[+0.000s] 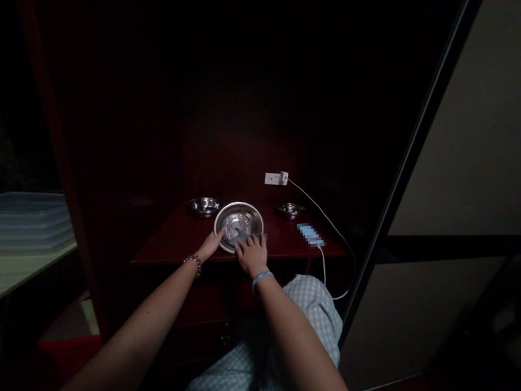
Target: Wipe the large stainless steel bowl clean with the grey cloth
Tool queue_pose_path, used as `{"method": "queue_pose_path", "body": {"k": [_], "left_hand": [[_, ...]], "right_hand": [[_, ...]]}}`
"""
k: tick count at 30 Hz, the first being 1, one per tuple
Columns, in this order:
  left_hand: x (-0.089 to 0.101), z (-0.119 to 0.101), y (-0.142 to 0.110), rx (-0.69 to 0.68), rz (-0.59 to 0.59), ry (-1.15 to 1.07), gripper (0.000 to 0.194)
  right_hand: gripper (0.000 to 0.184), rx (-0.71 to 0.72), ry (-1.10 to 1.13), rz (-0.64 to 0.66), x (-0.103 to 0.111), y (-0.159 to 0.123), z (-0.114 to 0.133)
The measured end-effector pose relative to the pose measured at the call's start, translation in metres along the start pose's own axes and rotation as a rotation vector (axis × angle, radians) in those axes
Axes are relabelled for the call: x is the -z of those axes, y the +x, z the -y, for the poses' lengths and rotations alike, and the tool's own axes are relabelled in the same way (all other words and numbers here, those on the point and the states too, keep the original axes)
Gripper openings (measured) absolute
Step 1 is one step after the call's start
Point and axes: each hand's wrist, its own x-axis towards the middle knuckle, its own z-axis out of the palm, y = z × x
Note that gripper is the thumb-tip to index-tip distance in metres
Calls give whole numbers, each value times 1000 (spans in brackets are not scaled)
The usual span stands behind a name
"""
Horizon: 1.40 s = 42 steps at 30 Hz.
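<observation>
A wide stainless steel bowl [239, 225] sits on a dark red wooden shelf [169, 246], near its front edge. My left hand [210, 245] rests against the bowl's left rim, fingers on the metal. My right hand [251, 255] lies at the near rim, pressing a grey cloth [259, 239] to the bowl. Behind them stand two smaller steel bowls [204, 207] [291, 210], one on each side. A phone [310, 235] with its screen blurred lies on the right of the shelf.
A white cable [331, 226] runs from a wall socket [276, 178] past the shelf's right edge. Stacked translucent plastic trays [16, 223] sit on a pale table at left. A sliding panel [445, 112] stands at right. A blue checked garment [256, 354] lies below my arms.
</observation>
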Motion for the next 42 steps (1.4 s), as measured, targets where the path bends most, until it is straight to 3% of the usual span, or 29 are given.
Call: {"method": "queue_pose_path", "body": {"k": [5, 10, 18, 22, 31, 42], "left_hand": [[-1, -6, -3, 9, -3, -5, 76], [2, -10, -9, -74, 49, -1, 75], [1, -4, -10, -98, 214, 66, 81], [0, 0, -6, -103, 181, 98, 86], [0, -10, -9, -6, 62, 103, 61], [-1, -6, -5, 46, 42, 44, 55]], "right_hand": [[53, -41, -53, -48, -6, 1, -3], [56, -15, -69, -17, -7, 1, 0], [61, -34, 33, -6, -5, -2, 6], [60, 18, 63, -15, -2, -4, 13], [58, 149, 97, -15, 1, -6, 14], [54, 14, -23, -75, -5, 3, 1]]}}
